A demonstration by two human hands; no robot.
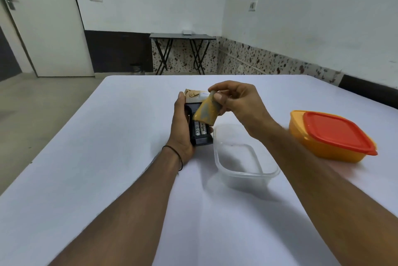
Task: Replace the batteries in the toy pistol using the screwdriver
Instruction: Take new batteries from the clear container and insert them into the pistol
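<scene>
Clear tub (247, 172) is noted nearest the viewer, just right of the toy pistol (201, 141). Its contents cannot be made out. The toy pistol is held over the white table (107, 158) by the left hand (181, 127), fingers curled round the grip, with the butt toward the viewer and the muzzle end away.

The compartment is seen uncovered. Two batteries (200, 130) are seated side by side, long axes along the grip. Just beyond and above them, the cover (206, 112) is pinched, tilted, between thumb and fingers of the right hand (239, 102).

Whether the cover is coming off or going on cannot be told. The right hand is judged nearer the cells, which lie below its fingertips, toward the viewer. No screwdriver is seen.

Well right of the pistol a yellow box (318, 143) with red lid (336, 132) is recorded. Far behind the pistol stands a folding table (183, 36).
</scene>
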